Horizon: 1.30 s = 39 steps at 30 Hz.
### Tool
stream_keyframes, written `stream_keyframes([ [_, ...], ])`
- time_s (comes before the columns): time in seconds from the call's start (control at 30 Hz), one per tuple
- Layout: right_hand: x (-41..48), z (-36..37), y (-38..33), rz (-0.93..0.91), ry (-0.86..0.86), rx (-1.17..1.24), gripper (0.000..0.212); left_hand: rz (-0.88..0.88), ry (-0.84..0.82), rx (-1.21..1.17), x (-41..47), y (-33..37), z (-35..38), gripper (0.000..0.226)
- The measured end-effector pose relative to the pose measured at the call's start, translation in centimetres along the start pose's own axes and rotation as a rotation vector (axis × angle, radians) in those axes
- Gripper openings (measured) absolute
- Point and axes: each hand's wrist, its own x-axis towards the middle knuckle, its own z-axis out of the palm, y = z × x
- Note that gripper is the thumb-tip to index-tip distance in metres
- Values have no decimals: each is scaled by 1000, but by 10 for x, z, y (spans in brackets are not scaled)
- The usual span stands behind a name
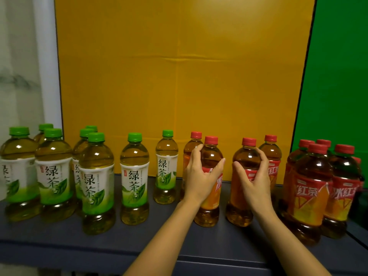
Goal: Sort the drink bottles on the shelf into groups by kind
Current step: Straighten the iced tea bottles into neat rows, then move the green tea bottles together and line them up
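Several green-capped green tea bottles (134, 176) stand along the left half of the dark shelf (59, 240). Red-capped iced black tea bottles fill the right half. My left hand (201, 176) curls round one red-capped bottle (210, 196) at its shoulder, thumb on the right side. My right hand (253, 178) grips a second red-capped bottle (242, 206) beside it, fingers wrapped over the far side. Both held bottles stand upright on the shelf. Behind each one stands another red-capped bottle (271, 154). A tight cluster of red-capped bottles (310, 194) stands at the far right.
A yellow backdrop (179, 76) rises behind the shelf, with a green panel (338, 76) to its right and a pale curtain (20, 66) at the left. The shelf's front edge (99, 253) runs across the bottom. A gap separates the two held bottles.
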Motion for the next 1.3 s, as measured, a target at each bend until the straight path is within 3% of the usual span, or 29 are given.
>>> stream_keyframes([
  [0.13, -3, -6, -11, 37, -7, -159, 83, -86, -145, 18, 0, 2, -11, 75],
  [0.23, -15, -12, -28, -109, 60, -249, 81, -48, -194, 43, -15, 7, -36, 74],
  [0.37, -35, -5, -54, -308, 110, -135, 58, 265, 115, 238, -51, 6, -88, 34],
  [0.43, -44, 10, -66, -321, 45, -31, 46, 281, 272, 297, -65, 1, -110, 36],
  [0.53, -55, 44, -79, -300, -85, 55, 38, 145, 308, 345, -75, -12, -132, 56],
  [0.67, -67, 93, -72, -235, -251, 97, 40, -84, 136, 427, -76, -36, -142, 78],
  [0.77, -70, 123, -56, -145, -281, 57, 47, -242, 15, 414, -70, -45, -147, 79],
  [1.07, -64, 176, -22, 140, -348, -166, 86, -356, -36, 447, -41, -56, -146, 78],
  [1.3, -67, 179, -19, 163, -344, -170, 83, -476, -40, 450, -18, -70, -140, 77],
])
